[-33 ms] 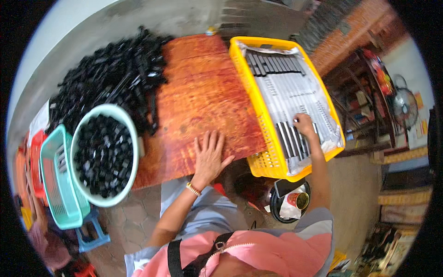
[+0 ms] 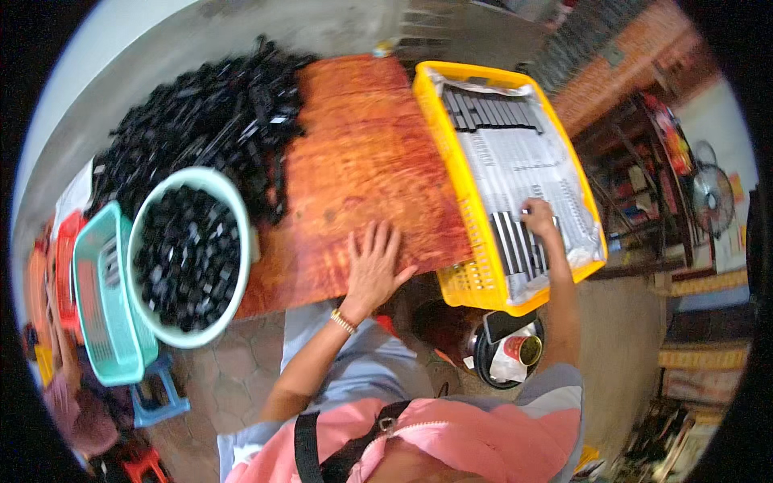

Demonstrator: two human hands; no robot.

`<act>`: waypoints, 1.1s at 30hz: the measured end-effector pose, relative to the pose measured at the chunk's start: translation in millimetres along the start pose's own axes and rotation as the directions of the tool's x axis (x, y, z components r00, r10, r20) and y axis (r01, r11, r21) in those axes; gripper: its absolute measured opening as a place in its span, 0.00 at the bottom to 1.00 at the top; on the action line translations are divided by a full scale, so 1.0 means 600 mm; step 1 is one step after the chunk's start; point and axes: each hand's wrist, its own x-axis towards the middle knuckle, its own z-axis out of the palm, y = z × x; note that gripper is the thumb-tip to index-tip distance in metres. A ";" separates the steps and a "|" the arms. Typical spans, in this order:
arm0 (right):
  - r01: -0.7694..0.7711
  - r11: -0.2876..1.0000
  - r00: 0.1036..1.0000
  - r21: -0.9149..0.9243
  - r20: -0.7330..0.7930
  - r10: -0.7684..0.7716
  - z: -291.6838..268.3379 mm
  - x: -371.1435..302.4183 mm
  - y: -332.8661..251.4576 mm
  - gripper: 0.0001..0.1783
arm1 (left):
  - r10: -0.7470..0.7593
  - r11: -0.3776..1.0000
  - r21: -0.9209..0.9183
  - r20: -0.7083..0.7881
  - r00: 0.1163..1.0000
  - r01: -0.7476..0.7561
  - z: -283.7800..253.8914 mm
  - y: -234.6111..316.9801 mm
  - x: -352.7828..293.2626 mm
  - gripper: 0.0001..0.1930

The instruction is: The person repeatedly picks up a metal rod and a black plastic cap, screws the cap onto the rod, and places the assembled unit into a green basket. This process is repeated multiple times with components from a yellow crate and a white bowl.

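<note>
My left hand lies flat with its fingers spread on the near edge of the red-brown wooden board. At the right stands a yellow plastic basket, lined with printed white paper. Inside it, my right hand is closed, fingertips bent down at the far ends of a near row of black strips. What the fingertips pinch, if anything, is hidden. A second row of dark strips lies across the basket's far end.
A large heap of black pieces covers the board's left side. Beside it are a pale bowl of small black pieces, a turquoise basket and a blue stool. Another person's arm shows at far left.
The whole view has shifted slightly, with the board and basket sitting a little further right. My left hand stays flat on the board; my right hand stays over the near strips.
</note>
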 end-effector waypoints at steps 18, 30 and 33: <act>0.257 0.589 0.905 0.766 -0.405 0.132 -0.143 -0.223 -0.372 0.13 | -0.067 0.469 -0.875 0.102 0.992 0.122 -0.072 -0.066 -0.112 0.33; 0.064 -0.336 0.981 0.940 0.002 0.192 0.127 -0.353 -0.607 0.08 | -0.328 -0.413 -0.910 0.181 0.927 0.031 -0.111 -0.038 -0.141 0.18; -0.050 -0.163 0.996 0.985 0.062 0.069 0.122 -0.362 -0.604 0.07 | -0.363 -0.532 -0.845 0.285 0.887 0.053 -0.123 -0.058 -0.136 0.10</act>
